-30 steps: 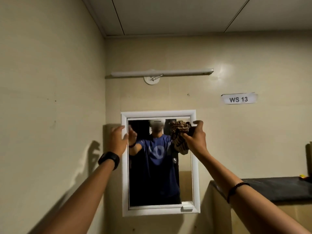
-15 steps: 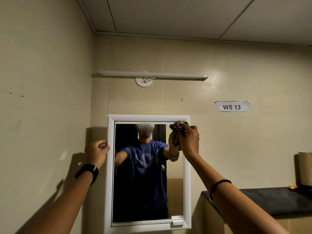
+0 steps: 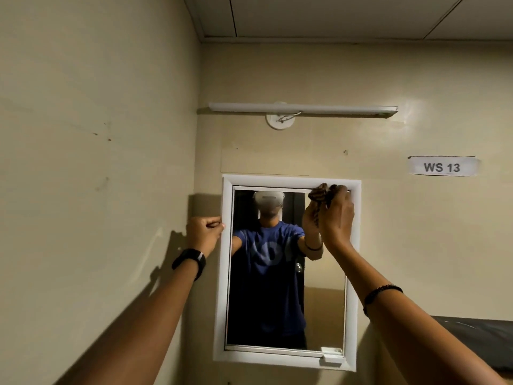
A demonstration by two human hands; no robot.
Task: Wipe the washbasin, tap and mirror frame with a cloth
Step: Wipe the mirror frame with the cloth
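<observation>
Right hand (image 3: 337,218) clenched around cloth (image 3: 319,194), a crumpled brown striped wad, pressed on the top right corner of the white mirror frame (image 3: 226,273). Left hand (image 3: 204,232) curled closed, gripping the frame's left edge. Mirror frame hangs on the beige wall under a tube light (image 3: 302,108).

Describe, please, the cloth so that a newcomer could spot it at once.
Find the white-framed mirror on the far wall. At its top right corner, the right hand presses a bunched cloth against the frame. It is the only dark, brown-patterned fabric there.
</observation>
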